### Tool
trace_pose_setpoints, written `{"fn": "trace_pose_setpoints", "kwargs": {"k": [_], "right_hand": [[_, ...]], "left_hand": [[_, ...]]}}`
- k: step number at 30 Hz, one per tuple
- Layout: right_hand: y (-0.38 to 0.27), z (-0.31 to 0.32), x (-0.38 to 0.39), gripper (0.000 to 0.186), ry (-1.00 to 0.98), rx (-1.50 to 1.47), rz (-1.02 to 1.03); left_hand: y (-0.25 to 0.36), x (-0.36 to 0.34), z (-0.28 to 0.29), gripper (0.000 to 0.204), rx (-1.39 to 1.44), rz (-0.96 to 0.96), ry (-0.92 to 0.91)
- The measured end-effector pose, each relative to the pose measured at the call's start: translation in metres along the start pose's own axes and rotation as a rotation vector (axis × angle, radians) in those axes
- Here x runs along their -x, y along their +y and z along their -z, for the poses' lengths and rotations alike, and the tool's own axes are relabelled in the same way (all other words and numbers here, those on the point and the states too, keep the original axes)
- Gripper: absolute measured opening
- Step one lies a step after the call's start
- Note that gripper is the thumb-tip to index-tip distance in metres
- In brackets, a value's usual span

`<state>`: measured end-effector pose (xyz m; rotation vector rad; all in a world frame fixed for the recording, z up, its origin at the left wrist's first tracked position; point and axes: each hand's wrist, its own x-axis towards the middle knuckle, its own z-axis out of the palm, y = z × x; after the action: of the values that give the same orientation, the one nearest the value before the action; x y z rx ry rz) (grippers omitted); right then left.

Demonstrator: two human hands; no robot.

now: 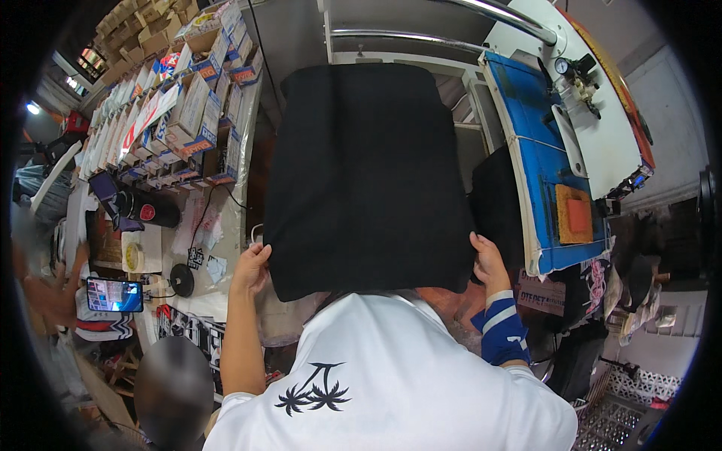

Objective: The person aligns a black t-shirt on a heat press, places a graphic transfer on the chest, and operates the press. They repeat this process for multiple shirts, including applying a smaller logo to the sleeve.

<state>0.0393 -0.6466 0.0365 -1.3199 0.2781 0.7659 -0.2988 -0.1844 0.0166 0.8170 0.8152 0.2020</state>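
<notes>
We've got a cluttered bench (pixel 235 239) on our left, and a big black cloth (pixel 365 177) spread pretty flat just past its right edge. Our left hand (pixel 254 268) is pinched closed on the cloth's left edge by the near corner, our right hand (pixel 488 261) pinching the opposite edge.

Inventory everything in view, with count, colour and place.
Black cloth: one, black, centre
Boxes: many, white, blue and brown, stacked upper left
Phone: one, dark-edged, left
Cylinder: one, black, left
Table: one, pale, left
Board: one, blue, right
Pad: one, orange, on the board
Gauge: one, white-faced, upper right
Metal bars: two, silver, top
Other person: at least one, blurred, lower left
Rest: too small or blurred to tell
Shirt: one, white, bottom
Left hand: one, on cloth's left edge
Right hand: one, on cloth's right edge
</notes>
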Motion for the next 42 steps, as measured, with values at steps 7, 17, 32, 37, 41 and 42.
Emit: {"fn": "trace_pose_setpoints", "kwargs": {"k": [7,17,32,37,41,42], "right_hand": [[0.027,0.019,-0.023,0.035,0.131,-0.021,0.068],[0.009,0.018,0.009,0.026,0.111,-0.006,0.063],[0.021,0.003,0.007,0.036,0.36,0.28,0.26],[0.035,-0.001,0.003,0.052,0.432,0.761,0.28],[0.067,0.056,-0.046,0.032,0.116,0.609,-0.015],[0.048,0.04,-0.054,0.027,0.119,0.624,-0.068]], "left_hand": [[-0.006,-0.011,-0.005,0.025,-0.035,0.084,0.019],[-0.003,-0.013,0.041,0.028,-0.127,0.069,-0.011],[-0.026,-0.018,0.021,0.023,0.064,-0.065,-0.151],[-0.067,-0.027,0.024,0.035,-0.09,0.0,0.04],[-0.084,-0.036,0.002,0.027,-0.563,0.048,0.181],[-0.077,-0.054,0.009,0.022,-0.626,0.043,0.185]]}}
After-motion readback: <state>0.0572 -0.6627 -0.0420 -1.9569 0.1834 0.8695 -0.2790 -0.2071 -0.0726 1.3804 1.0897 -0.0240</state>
